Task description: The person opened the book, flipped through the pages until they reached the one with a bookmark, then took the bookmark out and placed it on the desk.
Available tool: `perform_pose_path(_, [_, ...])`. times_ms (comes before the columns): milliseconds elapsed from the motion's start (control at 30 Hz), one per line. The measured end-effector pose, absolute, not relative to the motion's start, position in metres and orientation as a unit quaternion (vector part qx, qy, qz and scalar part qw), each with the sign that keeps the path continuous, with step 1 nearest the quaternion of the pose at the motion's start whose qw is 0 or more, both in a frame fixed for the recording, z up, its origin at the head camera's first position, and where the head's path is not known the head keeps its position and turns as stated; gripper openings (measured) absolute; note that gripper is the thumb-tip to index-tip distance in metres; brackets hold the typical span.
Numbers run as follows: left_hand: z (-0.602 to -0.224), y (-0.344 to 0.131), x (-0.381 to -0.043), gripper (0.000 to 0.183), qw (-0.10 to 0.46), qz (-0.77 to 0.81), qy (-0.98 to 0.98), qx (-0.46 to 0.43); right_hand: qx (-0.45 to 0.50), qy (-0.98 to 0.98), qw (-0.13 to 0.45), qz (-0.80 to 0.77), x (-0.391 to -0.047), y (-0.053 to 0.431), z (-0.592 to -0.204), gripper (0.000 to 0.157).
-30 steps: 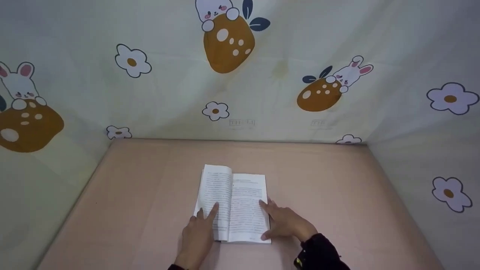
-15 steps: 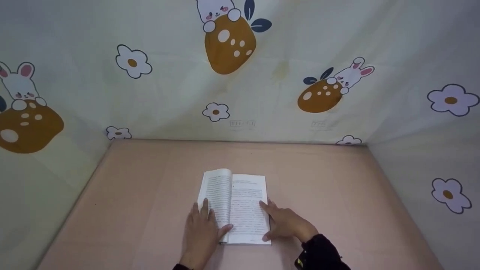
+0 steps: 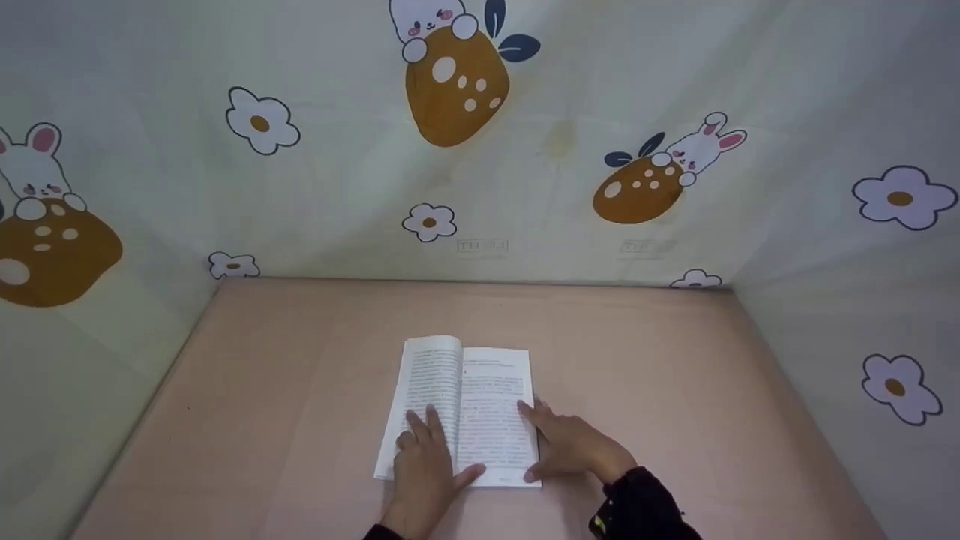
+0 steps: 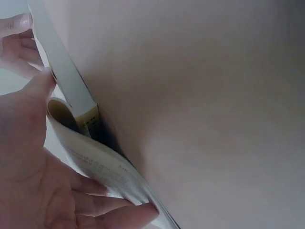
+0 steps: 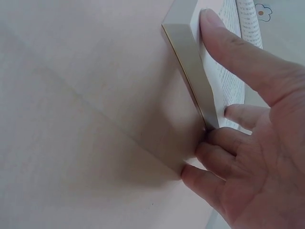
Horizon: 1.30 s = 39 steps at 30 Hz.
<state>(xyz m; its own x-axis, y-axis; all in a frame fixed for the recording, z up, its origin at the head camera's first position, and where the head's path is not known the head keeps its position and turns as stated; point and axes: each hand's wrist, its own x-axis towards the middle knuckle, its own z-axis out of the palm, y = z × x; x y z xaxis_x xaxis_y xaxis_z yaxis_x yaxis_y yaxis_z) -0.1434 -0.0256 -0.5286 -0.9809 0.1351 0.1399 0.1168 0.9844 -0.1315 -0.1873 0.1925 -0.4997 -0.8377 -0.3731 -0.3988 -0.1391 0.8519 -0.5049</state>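
Note:
An open book [image 3: 495, 420] with printed pages lies on the pink-covered table, its left pages arching up near the spine. My left hand [image 3: 425, 461] rests on the left page, fingers extended and thumb reaching across the gutter onto the right page's lower edge. In the left wrist view, the pages [image 4: 102, 164] bow beneath that hand's fingers. My right hand [image 3: 576, 448] holds the book's right edge, thumb and index finger on the page. The right wrist view shows the thick page block [image 5: 190, 62], with the other fingers curled against its side and the table.
The pink tablecloth [image 3: 300, 360] spreads around the book. Pale fabric walls [image 3: 337, 187] printed with rabbits and flowers stand along the back and both sides of the table.
My left hand moved from the left pages' lower part, out to their left edge, then back right toward the spine. The left pages now lie spread flatter. The right hand stayed put.

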Motion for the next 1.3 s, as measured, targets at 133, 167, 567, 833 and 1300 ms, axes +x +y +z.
perform_pose_path(133, [-0.530,-0.023,-0.143,0.112,0.070,0.073,-0.993,-0.068,-0.138,0.928,0.255,-0.233,-0.187,0.193,-0.500,0.104])
perform_pose_path(167, [-0.530,-0.023,-0.143,0.111,0.069,0.073,-0.993,-0.069,-0.139,0.927,0.258,-0.235,-0.187,0.194,-0.500,0.104])
perform_pose_path(567, [-0.526,-0.023,-0.142,0.106,0.043,0.095,-0.991,-0.079,-0.163,0.923,0.255,-0.237,-0.186,0.195,-0.499,0.102])
perform_pose_path(833, [-0.523,-0.024,-0.142,0.087,0.029,0.100,-0.989,-0.101,-0.150,0.926,0.252,-0.238,-0.186,0.194,-0.497,0.102])
perform_pose_path(1300, [-0.520,-0.025,-0.142,0.092,0.007,0.086,-0.991,-0.100,-0.148,0.926,0.246,-0.243,-0.188,0.193,-0.499,0.098])
